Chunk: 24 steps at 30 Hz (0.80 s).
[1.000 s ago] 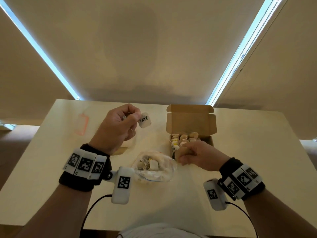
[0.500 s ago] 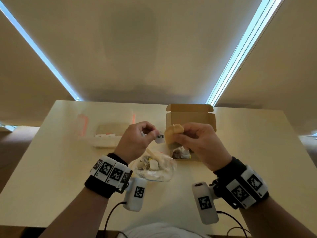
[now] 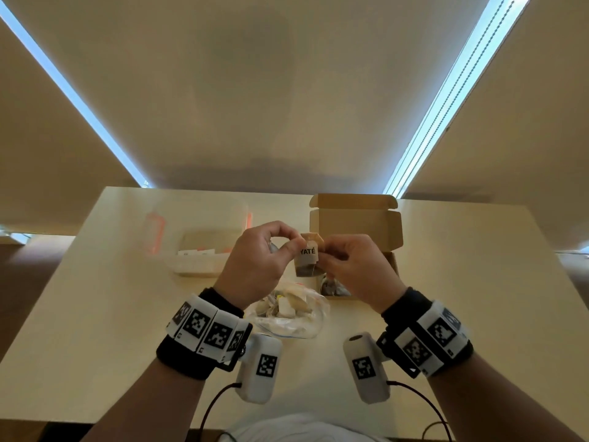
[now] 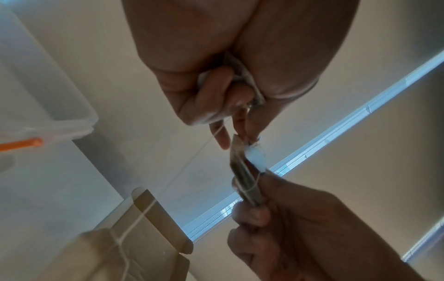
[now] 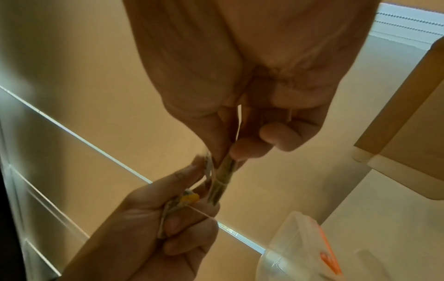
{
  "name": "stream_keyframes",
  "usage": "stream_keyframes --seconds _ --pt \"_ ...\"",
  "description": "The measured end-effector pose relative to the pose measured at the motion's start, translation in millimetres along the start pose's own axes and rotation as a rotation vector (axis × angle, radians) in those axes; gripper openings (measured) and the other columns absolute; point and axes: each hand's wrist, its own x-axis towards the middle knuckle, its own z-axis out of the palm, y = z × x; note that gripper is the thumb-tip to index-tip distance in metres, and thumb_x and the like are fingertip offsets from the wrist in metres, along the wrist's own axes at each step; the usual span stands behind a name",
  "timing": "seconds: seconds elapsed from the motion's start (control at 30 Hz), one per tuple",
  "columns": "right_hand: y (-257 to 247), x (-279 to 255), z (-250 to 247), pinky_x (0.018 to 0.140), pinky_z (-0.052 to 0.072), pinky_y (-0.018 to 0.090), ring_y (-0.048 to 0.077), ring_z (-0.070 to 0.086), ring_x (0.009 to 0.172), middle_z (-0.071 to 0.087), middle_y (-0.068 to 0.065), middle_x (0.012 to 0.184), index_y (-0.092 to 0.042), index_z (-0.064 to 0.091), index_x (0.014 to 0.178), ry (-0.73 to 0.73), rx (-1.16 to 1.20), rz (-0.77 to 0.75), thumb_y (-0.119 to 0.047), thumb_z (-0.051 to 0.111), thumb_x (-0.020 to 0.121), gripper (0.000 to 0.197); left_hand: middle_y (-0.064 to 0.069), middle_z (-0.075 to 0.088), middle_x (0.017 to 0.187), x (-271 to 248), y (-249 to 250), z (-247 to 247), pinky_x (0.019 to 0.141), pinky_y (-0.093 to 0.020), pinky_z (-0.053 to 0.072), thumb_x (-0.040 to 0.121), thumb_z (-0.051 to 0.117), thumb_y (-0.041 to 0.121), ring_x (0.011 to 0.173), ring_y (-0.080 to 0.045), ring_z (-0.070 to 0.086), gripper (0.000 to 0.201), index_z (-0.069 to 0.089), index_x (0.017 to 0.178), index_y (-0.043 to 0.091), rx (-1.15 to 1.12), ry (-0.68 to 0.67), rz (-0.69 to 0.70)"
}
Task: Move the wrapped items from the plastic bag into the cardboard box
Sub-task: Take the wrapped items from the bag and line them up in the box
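My left hand [image 3: 294, 247] and right hand [image 3: 328, 255] meet above the table in front of the open cardboard box [image 3: 357, 224]. The left one pinches a white paper tag [image 3: 307, 252] printed "YATÉ". The right one pinches a flat brown tea bag [image 3: 307, 271] with string wound round it [image 4: 245, 182]. In the right wrist view my left hand [image 5: 168, 218] also grips a crumpled item with a yellow spot [image 5: 190, 197] in its palm. The clear plastic bag [image 3: 290, 311] with several wrapped items lies below my hands. Dark items show in the box's front [image 3: 334, 287].
A clear plastic container [image 3: 204, 250] with orange clips sits left of the box on the pale table [image 3: 95, 314]. A thin string [image 4: 144, 214] runs across the box flap in the left wrist view. Window blinds rise behind the table.
My right hand rose from the front of the box holding the tea bag. My left hand moved right with the tag, and the two now meet.
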Motion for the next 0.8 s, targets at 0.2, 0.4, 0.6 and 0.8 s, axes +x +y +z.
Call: stream_keyframes --seconds 0.2,0.4,0.6,0.8 --pt "-2.2 -3.0 -9.0 0.058 0.047 0.023 0.011 0.059 0.064 0.073 0.011 0.086 -0.013 0.07 0.101 -0.122 0.322 0.09 -0.012 0.065 0.082 0.02 0.013 0.067 0.08 1.6 -0.5 7.3 0.07 -0.014 0.049 0.089 0.069 0.022 0.079 -0.003 0.064 0.007 0.066 0.083 0.022 0.137 0.096 0.075" --pt "7.4 4.8 -25.0 0.065 0.052 0.017 0.002 0.069 0.072 0.075 -0.004 0.084 -0.017 0.073 0.096 0.009 0.125 0.071 -0.014 0.071 0.088 0.008 0.012 0.068 0.081 4.7 -9.5 15.4 0.068 -0.019 0.05 0.084 0.075 0.029 0.078 0.0 0.065 0.016 0.061 0.088 0.023 0.084 0.156 0.034" --pt "106.7 45.2 -92.7 0.068 0.053 0.028 0.019 0.068 0.087 0.072 0.002 0.097 -0.026 0.069 0.088 0.234 -0.045 0.398 -0.018 0.07 0.089 0.009 -0.001 0.07 0.078 4.3 -33.5 10.7 0.068 -0.033 0.047 0.085 0.073 0.024 0.064 -0.002 0.061 0.012 0.063 0.087 0.017 -0.11 0.124 -0.16" --pt "191.9 66.8 -66.0 0.054 0.049 0.023 0.013 0.06 0.065 0.068 0.005 0.083 -0.021 0.071 0.09 0.0 -0.168 0.695 -0.019 0.073 0.089 0.003 -0.007 0.064 0.075 -2.3 -48.1 18.4 0.053 -0.026 0.032 0.082 0.072 0.025 0.046 0.0 0.047 0.019 0.064 0.09 0.01 -0.252 0.074 -0.317"
